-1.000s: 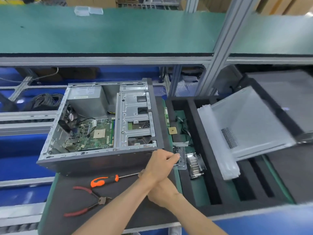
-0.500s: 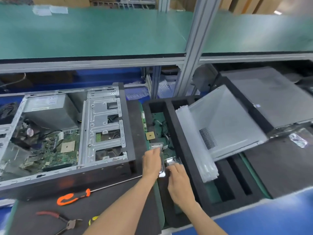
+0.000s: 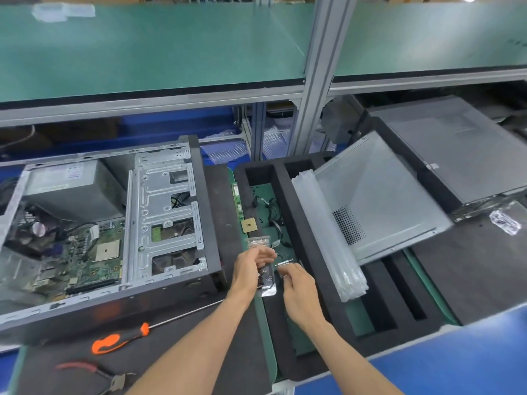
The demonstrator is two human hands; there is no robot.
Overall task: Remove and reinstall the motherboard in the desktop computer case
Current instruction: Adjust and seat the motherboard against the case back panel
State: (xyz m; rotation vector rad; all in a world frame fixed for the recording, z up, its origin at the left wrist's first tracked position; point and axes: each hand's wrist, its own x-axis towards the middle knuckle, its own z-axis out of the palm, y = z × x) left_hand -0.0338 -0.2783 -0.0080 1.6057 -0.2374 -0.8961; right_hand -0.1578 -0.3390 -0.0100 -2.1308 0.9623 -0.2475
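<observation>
Lying flat inside the open computer case (image 3: 114, 238) well left of both hands, the motherboard (image 3: 88, 258) sits untouched while the left hand (image 3: 251, 269) pinches a small clear bag (image 3: 266, 277) and the right hand (image 3: 299, 289) fingers its edge over the foam tray (image 3: 313, 252).

No text could be read. A white label (image 3: 74, 173) on the power supply (image 3: 71, 192), up and far left of the left hand's grip, carried print too blurred to make out. A small sticker (image 3: 433, 166) on the grey case (image 3: 462, 149), up and right, showed nothing legible.
</observation>
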